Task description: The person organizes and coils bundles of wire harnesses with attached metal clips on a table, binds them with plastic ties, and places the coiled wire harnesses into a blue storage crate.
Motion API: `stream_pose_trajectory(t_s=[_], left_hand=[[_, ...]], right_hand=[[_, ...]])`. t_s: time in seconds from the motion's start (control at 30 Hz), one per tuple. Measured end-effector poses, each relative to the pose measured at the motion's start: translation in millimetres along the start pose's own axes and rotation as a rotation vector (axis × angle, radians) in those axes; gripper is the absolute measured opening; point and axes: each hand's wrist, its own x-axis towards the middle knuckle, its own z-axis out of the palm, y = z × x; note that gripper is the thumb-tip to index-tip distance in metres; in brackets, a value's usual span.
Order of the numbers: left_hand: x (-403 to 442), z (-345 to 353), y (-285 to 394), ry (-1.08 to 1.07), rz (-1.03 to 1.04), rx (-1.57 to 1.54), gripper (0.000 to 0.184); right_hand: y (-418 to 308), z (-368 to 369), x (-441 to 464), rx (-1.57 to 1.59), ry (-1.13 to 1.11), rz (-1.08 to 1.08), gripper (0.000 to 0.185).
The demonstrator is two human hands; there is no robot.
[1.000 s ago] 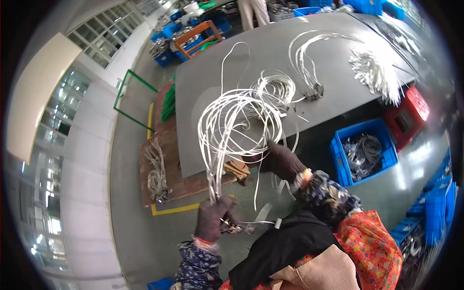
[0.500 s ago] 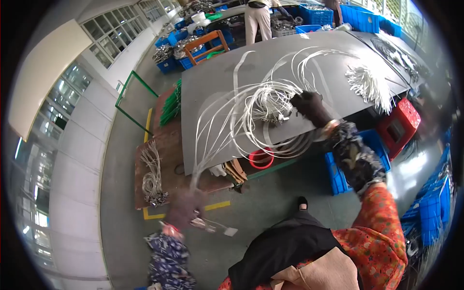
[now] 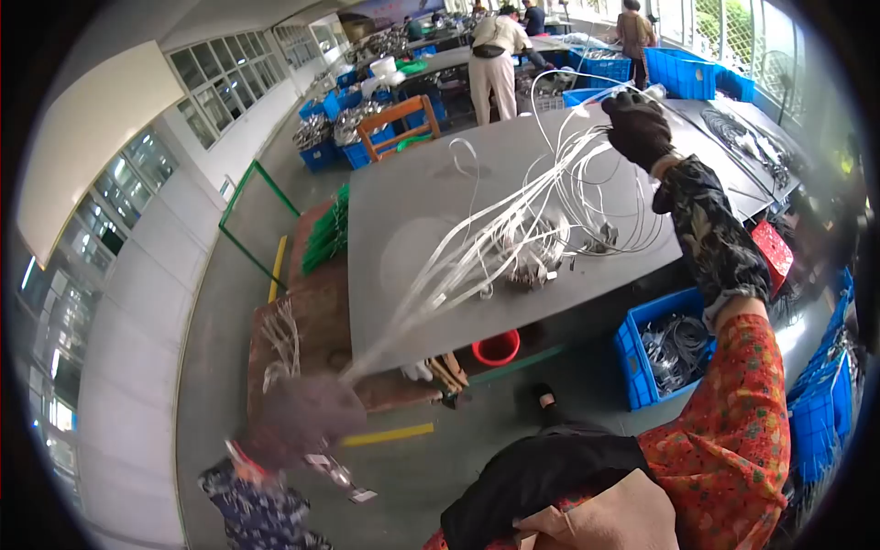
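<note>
The gloved hands are well apart, both closed on one bundle of white cables (image 3: 507, 223), which slants above the grey table (image 3: 394, 206). The left hand (image 3: 307, 417), blurred, grips the plug end off the table's near-left corner; the right hand (image 3: 639, 128) pinches the looped end over its right side. Beneath the bundle, a metal-ended coil (image 3: 536, 268) rests on the table; open floor borders the table's near-left corner, while a blue crate (image 3: 632, 367) sits by its near-right edge.
</note>
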Motion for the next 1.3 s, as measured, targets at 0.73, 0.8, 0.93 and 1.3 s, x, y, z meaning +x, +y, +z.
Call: stream_pose_trajectory(t_s=[0.73,0.8,0.93,1.3], left_hand=[[169.9,-18.9,55.6,0.647,-0.181,-0.577,0.016],[168.3,-36.9,44.4,0.605,-0.045,0.105,0.016],[153.6,-64.5,-18.8,0.662,-0.013,-0.208,0.015],[212.2,-25.0,-18.5,0.503,-0.066,-1.062,0.027]], right_hand=[[-53.6,259.7,220.0,1.397,-0.826,0.387,0.043],[-77.3,267.1,183.1,1.955,-0.739,0.529,0.035],[-101.6,218.9,151.7,2.325,-0.843,0.475,0.03],[-165.6,90.7,168.3,3.004,0.04,0.001,0.035]])
